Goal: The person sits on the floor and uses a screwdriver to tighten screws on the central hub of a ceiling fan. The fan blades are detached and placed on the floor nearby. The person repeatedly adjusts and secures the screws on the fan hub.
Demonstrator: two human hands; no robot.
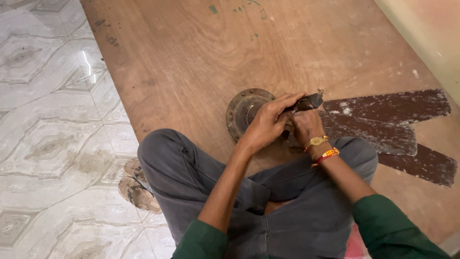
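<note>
A person sits cross-legged on a large brown plywood board (pixel 191 62) that lies on a pale patterned tile floor (pixel 48 120). Just past the knees, a round rusty metal fan-motor housing (pixel 242 111) with bolt holes around its rim rests tilted on the board. Its open side faces up like a shallow bowl; what is inside is too dark to tell.

The left hand (pixel 268 122) lies over the right edge of the housing, fingers curled and pinched around a dark stubby tool (pixel 309 101) that points to the right. The right hand (pixel 306 125) sits just beside and under the left, closed into a loose fist against the housing's far side; what it grips is hidden. Its wrist carries a gold-coloured watch (pixel 317 141) and a red and orange thread band (pixel 327 154).

Three long dark brown fan blades (pixel 383 120), flecked with white, fan out flat on the board to the right of the hands. A pair of tan woven sandals (pixel 136 184) lies on the tiles beside the left knee. Small green paint marks (pixel 213 9) dot the board's far end.
</note>
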